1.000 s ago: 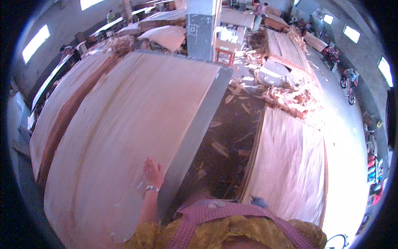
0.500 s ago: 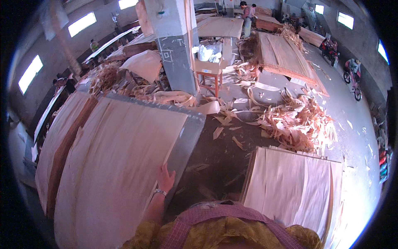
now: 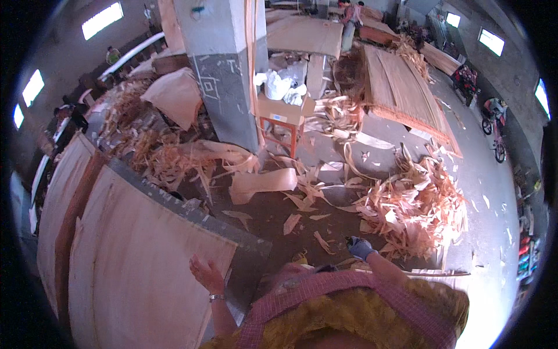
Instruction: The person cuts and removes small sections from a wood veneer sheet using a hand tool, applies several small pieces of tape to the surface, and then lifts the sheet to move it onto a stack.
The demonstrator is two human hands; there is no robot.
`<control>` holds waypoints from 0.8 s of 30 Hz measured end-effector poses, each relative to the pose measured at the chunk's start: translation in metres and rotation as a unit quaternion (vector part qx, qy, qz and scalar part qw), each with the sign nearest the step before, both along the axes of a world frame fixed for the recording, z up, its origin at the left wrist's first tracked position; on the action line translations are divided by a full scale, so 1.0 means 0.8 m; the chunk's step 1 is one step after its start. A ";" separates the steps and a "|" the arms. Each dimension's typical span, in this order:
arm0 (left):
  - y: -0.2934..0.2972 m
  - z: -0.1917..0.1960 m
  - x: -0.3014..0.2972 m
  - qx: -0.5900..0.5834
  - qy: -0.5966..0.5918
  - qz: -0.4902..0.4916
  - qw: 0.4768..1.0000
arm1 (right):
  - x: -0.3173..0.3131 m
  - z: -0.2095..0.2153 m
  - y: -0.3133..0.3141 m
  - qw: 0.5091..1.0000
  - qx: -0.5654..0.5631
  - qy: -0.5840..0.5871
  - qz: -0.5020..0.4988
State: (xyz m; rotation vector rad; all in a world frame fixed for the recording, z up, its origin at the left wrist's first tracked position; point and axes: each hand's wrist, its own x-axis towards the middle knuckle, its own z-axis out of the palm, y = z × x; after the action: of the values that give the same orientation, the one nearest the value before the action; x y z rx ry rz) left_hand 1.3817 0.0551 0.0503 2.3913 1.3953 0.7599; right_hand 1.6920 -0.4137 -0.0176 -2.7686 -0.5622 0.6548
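In the head view, a large thin veneer sheet [image 3: 139,262] is seen lying flat on top of a stack on the tabletop [image 3: 244,241], whose grey metal edge runs along the sheet's far side. The left hand [image 3: 204,272] is laid on the sheet close to its near right corner, palm down with fingers spread and loosely open, nothing being gripped. The right hand [image 3: 360,248], covered by a blue glove, is held out over the floor to the right of the tabletop, near a pile of wood scraps [image 3: 412,209]; whether anything is held in it cannot be told. The sheet is judged light, very thin and floppy, easily split along the grain and likely to sag or crack if lifted from one point, so it is best taken at an edge or corner with both hands set well apart. Its long axis is judged to run from the near right corner away toward the upper left, parallel to the tabletop edge, with the grain apparently following that line.
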 end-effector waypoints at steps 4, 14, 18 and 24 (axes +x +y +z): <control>-0.020 -0.008 0.077 0.049 0.094 0.117 0.987 | 0.125 -0.012 -0.033 0.963 -0.221 0.149 0.041; -0.014 0.020 0.171 -0.123 0.118 0.350 0.921 | 0.531 -0.014 0.169 0.902 -0.340 0.071 0.258; -0.017 -0.006 0.206 -0.168 0.159 0.567 0.790 | 0.658 -0.024 0.499 0.851 -0.323 0.007 0.414; -0.007 -0.005 0.221 -0.222 0.033 0.605 0.764 | 0.539 -0.034 0.957 0.737 0.068 -0.100 0.664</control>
State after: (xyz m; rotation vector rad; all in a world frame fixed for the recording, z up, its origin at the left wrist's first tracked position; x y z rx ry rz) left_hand 1.5583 0.0493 0.0462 0.9314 2.7302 0.4333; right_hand 2.1234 0.3521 -0.0445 -1.8562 -2.5339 0.4352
